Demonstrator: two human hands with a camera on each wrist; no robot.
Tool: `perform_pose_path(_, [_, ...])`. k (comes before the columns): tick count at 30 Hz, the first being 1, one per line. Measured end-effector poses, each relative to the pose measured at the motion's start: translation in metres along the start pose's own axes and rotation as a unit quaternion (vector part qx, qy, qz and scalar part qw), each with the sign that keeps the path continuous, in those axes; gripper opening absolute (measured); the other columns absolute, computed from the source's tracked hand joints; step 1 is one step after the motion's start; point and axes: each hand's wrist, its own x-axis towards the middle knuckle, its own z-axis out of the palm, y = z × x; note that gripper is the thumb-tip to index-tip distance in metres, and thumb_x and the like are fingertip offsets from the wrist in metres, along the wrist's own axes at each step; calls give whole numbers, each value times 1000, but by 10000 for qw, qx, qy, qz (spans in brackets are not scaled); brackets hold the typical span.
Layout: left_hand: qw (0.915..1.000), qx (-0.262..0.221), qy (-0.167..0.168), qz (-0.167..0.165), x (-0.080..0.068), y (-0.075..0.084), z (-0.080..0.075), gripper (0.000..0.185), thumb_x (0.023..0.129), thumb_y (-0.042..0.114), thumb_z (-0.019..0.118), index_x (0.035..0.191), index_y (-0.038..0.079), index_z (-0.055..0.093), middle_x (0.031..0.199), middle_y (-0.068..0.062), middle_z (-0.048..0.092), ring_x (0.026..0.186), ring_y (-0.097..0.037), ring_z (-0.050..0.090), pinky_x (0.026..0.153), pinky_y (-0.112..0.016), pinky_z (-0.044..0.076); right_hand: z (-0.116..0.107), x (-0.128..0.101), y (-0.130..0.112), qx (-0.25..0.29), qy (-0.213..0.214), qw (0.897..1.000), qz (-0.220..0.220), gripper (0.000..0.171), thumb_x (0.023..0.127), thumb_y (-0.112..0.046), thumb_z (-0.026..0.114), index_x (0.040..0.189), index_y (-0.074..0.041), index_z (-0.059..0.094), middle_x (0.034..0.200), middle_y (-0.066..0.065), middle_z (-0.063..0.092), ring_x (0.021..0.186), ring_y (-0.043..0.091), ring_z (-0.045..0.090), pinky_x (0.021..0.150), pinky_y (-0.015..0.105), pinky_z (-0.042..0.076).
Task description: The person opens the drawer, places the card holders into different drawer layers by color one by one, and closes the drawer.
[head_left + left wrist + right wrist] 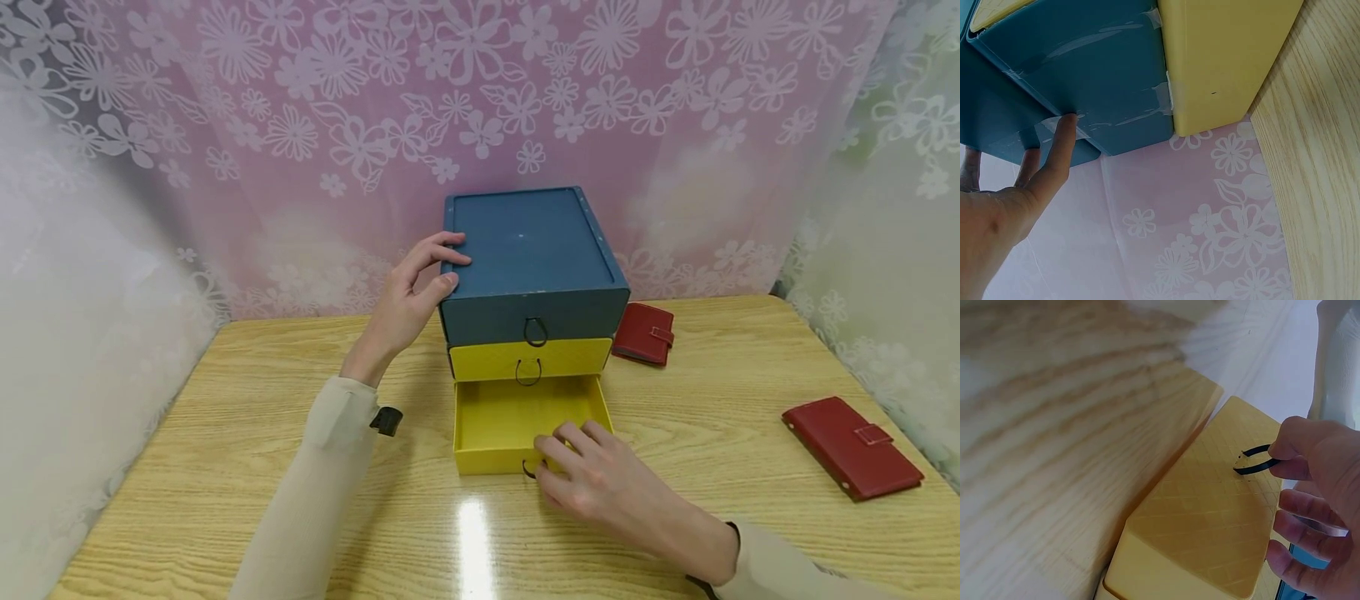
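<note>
A small chest of drawers (536, 242) has a blue top and body. Its bottom yellow drawer (480, 462) is pulled out and shows a bare inside. My right hand (600, 479) is at the front of that drawer. In the right wrist view, thumb and index finger pinch its black loop pull (1257, 469), the other fingers lying by the drawer's rim. On the chest's upper left edge rests my left hand (412, 287), fingers spread and lightly bent. The left wrist view has its fingertips against the blue side (1110, 94).
Two red wallets with strap closures lie on the wooden table (247, 467): one wallet (645, 333) close by the chest's right side, another wallet (853, 447) farther right. Behind the table hangs a pink flowered curtain (360, 108). The middle yellow drawer (487, 361) is closed.
</note>
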Motion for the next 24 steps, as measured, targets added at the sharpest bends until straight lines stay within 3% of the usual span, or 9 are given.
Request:
perform_pose_path(15, [10000,-34,11,4,1,0,1,27,104,21,51,124,12,67,155,3,48,147,-15,40,123,-49,31,-4,-3,-6,50,-23,9999,-139,58,114,-18,22,87,-17,73,101,4,68,82,20,57,62,29,47])
perform_pose_path(24, [10000,-34,10,4,1,0,0,26,104,20,52,124,11,67,155,2,48,147,-15,40,123,-49,32,-8,-6,-10,137,-248,9994,-182,64,114,-15,15,88,-18,74,102,4,67,84,19,58,64,28,50])
